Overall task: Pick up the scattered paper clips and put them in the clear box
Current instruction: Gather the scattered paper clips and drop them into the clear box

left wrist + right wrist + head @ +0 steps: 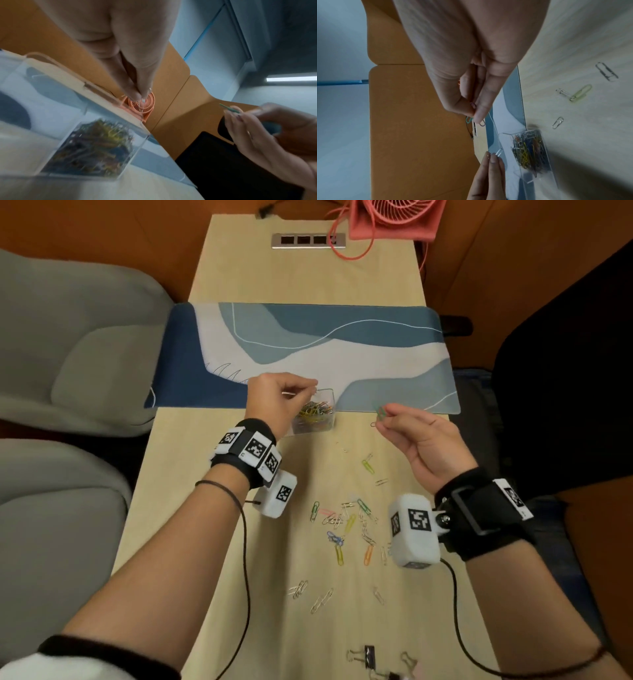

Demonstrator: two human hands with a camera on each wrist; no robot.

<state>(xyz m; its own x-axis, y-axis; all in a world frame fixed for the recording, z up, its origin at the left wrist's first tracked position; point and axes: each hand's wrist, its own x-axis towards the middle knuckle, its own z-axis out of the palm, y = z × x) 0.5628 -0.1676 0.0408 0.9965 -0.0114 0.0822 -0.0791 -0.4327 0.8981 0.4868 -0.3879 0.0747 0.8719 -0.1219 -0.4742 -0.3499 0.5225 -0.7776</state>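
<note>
The clear box (329, 400), holding several coloured paper clips (313, 410), stands at the front edge of the blue desk mat. My left hand (310, 391) hovers just above the box's left rim and pinches a silver paper clip (499, 152) at its fingertips (139, 94). To the right of the box, my right hand (384, 415) is raised and pinches a few clips, among them a green clip (379, 411) and a purple one (482, 123). Several loose paper clips (346, 525) lie scattered on the wooden table nearer to me.
A blue and white desk mat (308, 350) crosses the table behind the box. A pink fan (394, 217) and a socket strip (308, 240) sit at the far end. Binder clips (370, 657) lie at the near edge. Grey seats (68, 371) stand to the left.
</note>
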